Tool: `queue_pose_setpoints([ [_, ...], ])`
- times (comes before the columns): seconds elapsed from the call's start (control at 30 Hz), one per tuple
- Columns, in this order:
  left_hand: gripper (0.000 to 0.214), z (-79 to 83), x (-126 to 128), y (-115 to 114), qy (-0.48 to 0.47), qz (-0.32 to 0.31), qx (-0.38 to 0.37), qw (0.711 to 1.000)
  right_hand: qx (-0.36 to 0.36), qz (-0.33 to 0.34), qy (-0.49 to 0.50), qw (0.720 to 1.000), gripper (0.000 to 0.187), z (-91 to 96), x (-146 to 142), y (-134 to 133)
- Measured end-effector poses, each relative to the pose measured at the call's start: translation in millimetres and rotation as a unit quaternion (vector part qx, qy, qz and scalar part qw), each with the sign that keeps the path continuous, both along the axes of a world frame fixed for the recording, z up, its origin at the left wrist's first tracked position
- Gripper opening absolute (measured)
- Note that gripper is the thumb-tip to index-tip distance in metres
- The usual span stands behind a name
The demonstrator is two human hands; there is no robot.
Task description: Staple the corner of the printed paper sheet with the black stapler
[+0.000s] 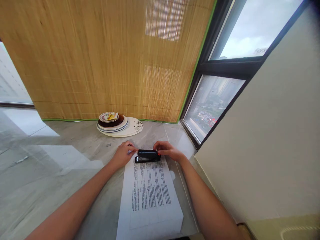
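Note:
A black stapler (148,155) lies crosswise over the far end of a printed sheet of paper (151,190), with a gap between its upper arm and lower part. A bit of bare metal shows at its left end. My right hand (168,150) grips the stapler's right end between thumb and fingers. At the opposite end, my left hand (124,154) has its fingertips against the stapler's upper arm, the other fingers curled. Rows of dark text cover much of the sheet, which lies flat on the grey tiled surface (100,203).
Beyond my left hand stand stacked plates (113,127) with a small yellow packet (112,117) on top, partly over a white oval tray (136,127). A bamboo blind (100,60) hangs behind. A dark-framed window (212,103) and pale wall (270,133) bound the right side.

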State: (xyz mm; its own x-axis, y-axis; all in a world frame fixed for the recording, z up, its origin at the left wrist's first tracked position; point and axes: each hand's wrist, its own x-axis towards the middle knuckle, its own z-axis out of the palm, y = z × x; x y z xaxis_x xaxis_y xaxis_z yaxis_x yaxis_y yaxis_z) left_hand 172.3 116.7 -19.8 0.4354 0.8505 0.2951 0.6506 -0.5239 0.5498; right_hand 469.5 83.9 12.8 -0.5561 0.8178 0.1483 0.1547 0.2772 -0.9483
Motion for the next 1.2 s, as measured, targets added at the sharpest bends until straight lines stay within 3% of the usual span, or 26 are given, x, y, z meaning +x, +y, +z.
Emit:
queue_pose_setpoints([
  [0.1, 0.038, -2.6, -1, 4, -0.011, -0.003, -0.012, 1.0, -0.044, 0.036, 0.038, 0.998, 0.044, -4.1, 4, 3],
  [0.27, 0.047, -4.1, -5, 10, -0.038, -0.03, -0.02, 0.999, -0.027, 0.056, 0.037, 0.997, 0.051, -6.9, 5, 6],
  [0.43, 0.045, -2.3, -12, 14, -0.113, 0.039, -0.042, 0.992, -0.008, 0.053, 0.012, 0.999, 0.052, -5.2, 7, 7],
  [0.6, 0.034, -0.9, -12, 14, -0.181, 0.087, -0.059, 0.978, 0.097, -0.014, -0.032, 0.995, 0.056, -1.2, -5, 1],
  [0.7, 0.029, 1.6, -8, 11, -0.262, 0.095, -0.051, 0.959, 0.176, -0.008, -0.108, 0.978, 0.057, -2.0, -23, -6],
  [0.8, 0.025, 5.4, -3, 9, -0.392, 0.049, -0.066, 0.916, 0.182, -0.015, -0.136, 0.974, 0.043, -6.5, -35, -11],
  [0.93, 0.018, 11.1, 1, 6, -0.551, -0.019, -0.191, 0.812, 0.228, -0.126, -0.067, 0.963, 0.039, -10.5, -41, -15],
  [1.03, 0.024, 13.5, 3, 4, -0.591, -0.036, -0.341, 0.73, 0.358, -0.195, -0.053, 0.912, 0.035, -10.5, -46, -14],
  [1.1, 0.034, 14.2, 3, 4, -0.584, -0.051, -0.433, 0.685, 0.446, -0.179, -0.096, 0.872, 0.046, -9.7, -48, -13],
  [1.2, 0.042, 15.3, 3, 3, -0.585, -0.081, -0.472, 0.654, 0.516, -0.136, -0.2, 0.822, 0.061, -7.8, -48, -12],
])
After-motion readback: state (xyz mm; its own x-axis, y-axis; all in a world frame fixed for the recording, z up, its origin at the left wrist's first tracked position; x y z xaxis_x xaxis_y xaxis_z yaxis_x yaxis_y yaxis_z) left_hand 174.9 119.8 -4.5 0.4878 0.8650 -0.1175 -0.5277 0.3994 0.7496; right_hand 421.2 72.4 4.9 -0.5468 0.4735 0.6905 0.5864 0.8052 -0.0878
